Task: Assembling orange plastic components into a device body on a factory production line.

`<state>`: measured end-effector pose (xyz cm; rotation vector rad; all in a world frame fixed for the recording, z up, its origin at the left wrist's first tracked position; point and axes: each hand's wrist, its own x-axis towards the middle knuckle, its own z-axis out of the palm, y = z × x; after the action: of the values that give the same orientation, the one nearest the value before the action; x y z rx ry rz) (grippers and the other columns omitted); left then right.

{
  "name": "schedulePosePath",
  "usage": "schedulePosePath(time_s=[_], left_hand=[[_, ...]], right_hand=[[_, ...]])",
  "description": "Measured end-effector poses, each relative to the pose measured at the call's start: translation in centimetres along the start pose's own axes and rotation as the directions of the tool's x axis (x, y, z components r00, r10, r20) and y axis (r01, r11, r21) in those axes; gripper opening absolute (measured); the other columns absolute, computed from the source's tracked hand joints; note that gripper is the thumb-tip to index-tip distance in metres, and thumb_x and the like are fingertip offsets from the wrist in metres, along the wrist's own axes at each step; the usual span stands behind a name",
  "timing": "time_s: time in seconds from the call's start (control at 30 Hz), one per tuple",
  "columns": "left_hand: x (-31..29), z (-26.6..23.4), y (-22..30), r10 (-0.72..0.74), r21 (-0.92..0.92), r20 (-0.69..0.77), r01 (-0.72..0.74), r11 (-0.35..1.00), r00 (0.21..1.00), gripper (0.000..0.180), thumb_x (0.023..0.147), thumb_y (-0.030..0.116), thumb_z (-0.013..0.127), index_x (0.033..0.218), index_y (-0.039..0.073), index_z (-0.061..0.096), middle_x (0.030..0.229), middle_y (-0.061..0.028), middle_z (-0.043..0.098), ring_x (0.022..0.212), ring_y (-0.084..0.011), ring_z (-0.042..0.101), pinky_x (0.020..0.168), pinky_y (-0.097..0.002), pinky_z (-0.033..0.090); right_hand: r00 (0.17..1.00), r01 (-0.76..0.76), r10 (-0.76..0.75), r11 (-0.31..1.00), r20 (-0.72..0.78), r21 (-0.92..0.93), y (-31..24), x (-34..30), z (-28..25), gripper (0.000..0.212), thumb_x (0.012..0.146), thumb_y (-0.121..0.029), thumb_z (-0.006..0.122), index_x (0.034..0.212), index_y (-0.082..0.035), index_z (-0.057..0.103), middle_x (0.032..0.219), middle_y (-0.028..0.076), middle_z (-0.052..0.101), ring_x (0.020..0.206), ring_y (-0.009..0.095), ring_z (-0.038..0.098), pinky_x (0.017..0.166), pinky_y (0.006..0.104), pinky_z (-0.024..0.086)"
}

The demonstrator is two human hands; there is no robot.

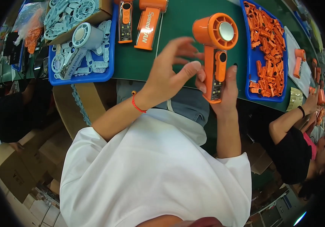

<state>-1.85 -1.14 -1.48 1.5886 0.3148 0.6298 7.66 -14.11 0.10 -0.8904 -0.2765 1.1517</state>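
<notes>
My right hand (228, 89) is closed around the handle of an orange handheld fan (210, 36), holding it upright over the table's near edge. Its round grille has a silver disc in the middle. The front of the handle shows an orange button strip (220, 69) with a black round spot, and a circuit board below it. My left hand (172, 72) is beside the handle, fingers apart and slightly blurred, holding nothing; its thumb tip is close to the handle, and whether it touches I cannot tell. Two more orange fans (125, 22) (149, 28) lie on the table further left.
On the right, a blue tray (268, 98) holds many small orange parts. Another blue tray (83, 80) at left carries pale blue parts, a pale blue fan (88, 37) and a cardboard box (102, 15). A co-worker (291, 147) sits at right, another person (16, 109) at left.
</notes>
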Motion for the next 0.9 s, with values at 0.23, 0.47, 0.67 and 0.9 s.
schedulePosePath(time_s=[0.23, 0.47, 0.67, 0.9], left_hand=[[0.0, 0.2, 1.9, -0.056, 0.095, 0.145, 0.043, 0.995, 0.988, 0.050, 0.079, 0.022, 0.067, 0.117, -0.005, 0.048, 0.104, -0.0156, 0.059, 0.092, -0.0239, 0.061, 0.081, -0.0346, 0.048], [0.0, -0.8, 1.9, -0.119, -0.003, 0.353, 0.128, 0.992, 0.928, 0.042, 0.078, 0.015, 0.062, 0.113, -0.005, 0.049, 0.100, -0.0156, 0.060, 0.089, -0.0248, 0.063, 0.081, -0.0339, 0.049], [-0.9, -0.5, 2.4, -0.241, -0.132, 0.256, 0.281, 0.951, 0.936, 0.030, 0.078, 0.004, 0.052, 0.106, -0.006, 0.050, 0.088, -0.0127, 0.063, 0.083, -0.0206, 0.064, 0.074, -0.0285, 0.050], [-1.0, -1.6, 2.8, -0.258, -0.100, 0.294, 0.298, 0.949, 0.920, 0.035, 0.081, 0.002, 0.050, 0.114, -0.006, 0.046, 0.099, -0.0091, 0.058, 0.087, -0.0130, 0.059, 0.080, -0.0272, 0.049]], right_hand=[[0.985, 0.121, -0.147, 0.960, -0.089, -0.251, 1.1, 0.0, 0.2, 0.065, 0.093, -0.056, 0.028, 0.126, -0.001, 0.043, 0.091, 0.006, 0.055, 0.072, 0.012, 0.052, 0.062, 0.0236, 0.043], [0.869, 0.234, -0.482, 0.598, -0.111, -0.767, 1.7, -0.6, 0.8, 0.062, 0.095, -0.052, 0.031, 0.117, 0.003, 0.048, 0.098, 0.007, 0.055, 0.084, 0.011, 0.052, 0.073, 0.0239, 0.043], [0.858, 0.229, -0.508, 0.513, -0.078, -0.827, 2.0, -0.6, 1.6, 0.060, 0.096, -0.049, 0.032, 0.118, 0.004, 0.049, 0.093, 0.008, 0.058, 0.079, 0.011, 0.054, 0.067, 0.0236, 0.044], [0.884, 0.239, -0.453, 0.652, -0.118, -0.720, 2.3, -1.2, 2.7, 0.057, 0.096, -0.046, 0.035, 0.118, 0.004, 0.049, 0.089, 0.008, 0.060, 0.074, 0.011, 0.056, 0.064, 0.0233, 0.045]])
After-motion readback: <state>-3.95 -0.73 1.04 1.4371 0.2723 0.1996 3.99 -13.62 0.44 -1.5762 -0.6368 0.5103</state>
